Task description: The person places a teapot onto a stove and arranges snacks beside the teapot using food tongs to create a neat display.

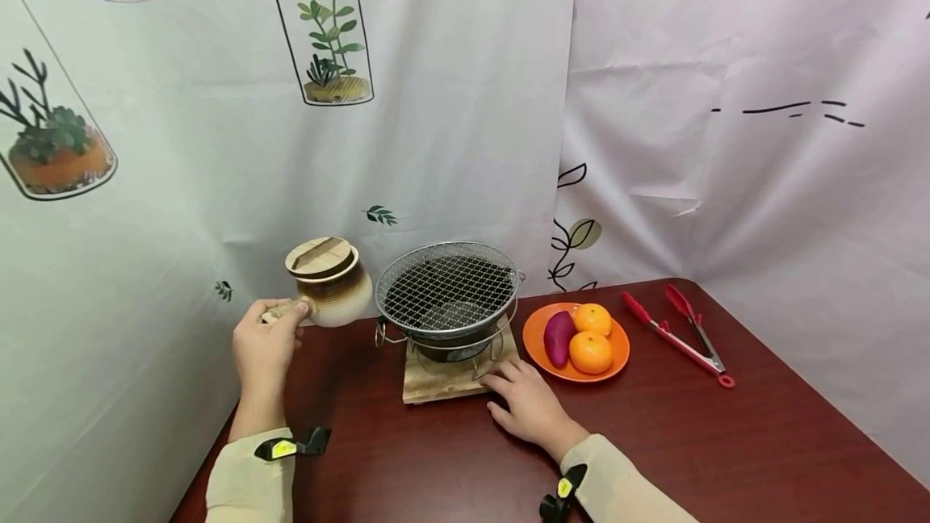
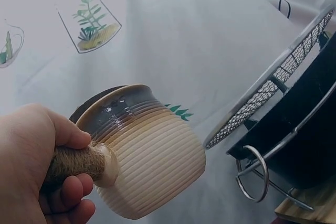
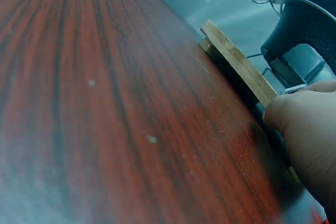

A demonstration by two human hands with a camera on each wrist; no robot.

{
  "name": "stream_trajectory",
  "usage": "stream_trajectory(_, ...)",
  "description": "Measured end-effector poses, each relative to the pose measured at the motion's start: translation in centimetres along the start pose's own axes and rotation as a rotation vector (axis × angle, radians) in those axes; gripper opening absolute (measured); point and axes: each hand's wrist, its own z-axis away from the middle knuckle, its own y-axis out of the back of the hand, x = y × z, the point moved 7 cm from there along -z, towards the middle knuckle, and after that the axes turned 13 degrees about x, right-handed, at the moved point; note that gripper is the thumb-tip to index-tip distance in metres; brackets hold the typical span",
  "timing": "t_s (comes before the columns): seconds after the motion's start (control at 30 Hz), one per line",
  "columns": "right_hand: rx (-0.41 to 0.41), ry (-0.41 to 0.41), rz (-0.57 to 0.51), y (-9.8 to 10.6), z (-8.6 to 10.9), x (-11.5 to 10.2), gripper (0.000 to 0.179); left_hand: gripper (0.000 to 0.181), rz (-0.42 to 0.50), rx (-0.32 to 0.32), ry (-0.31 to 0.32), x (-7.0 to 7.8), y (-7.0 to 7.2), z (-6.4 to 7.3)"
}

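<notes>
My left hand (image 1: 267, 343) grips the rope-wrapped handle (image 2: 79, 163) of a brown-and-cream ceramic pot (image 1: 337, 297), held up left of the grill. A wooden lid (image 1: 320, 256) sits at the pot's mouth. The round black charcoal grill (image 2: 294, 140) has a wire mesh (image 1: 458, 289) on top and stands in a wire frame on a wooden board (image 1: 436, 382). At the board's front right corner lies my right hand (image 1: 526, 402), its fingers loosely bent over the edge. In the right wrist view that hand (image 3: 310, 129) partly hides the board's end.
An orange plate (image 1: 534, 337) right of the grill bears a purple sweet potato (image 1: 559, 339) and two oranges (image 1: 591, 353). Farther right lie red-tipped tongs (image 1: 683, 337). Printed curtains (image 1: 465, 144) hang behind the dark red wooden table (image 1: 407, 458).
</notes>
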Motion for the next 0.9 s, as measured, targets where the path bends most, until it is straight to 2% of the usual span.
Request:
stream_trajectory(0.27, 0.004, 0.001, 0.0, 0.1, 0.0, -0.1, 0.035, 0.027, 0.037, 0.01, -0.014, 1.0, -0.2, -0.1)
stream_trajectory(0.57, 0.012, 0.002, -0.006, 0.1, 0.0, 0.0, 0.035, 0.03, 0.016, 0.018, -0.049, 1.8, -0.5, 0.2)
stream_trajectory(0.9, 0.018, 0.007, -0.008, 0.1, 0.0, 0.0, 0.035, 0.033, 0.059, 0.007, -0.048, 2.0, -0.9, 0.0)
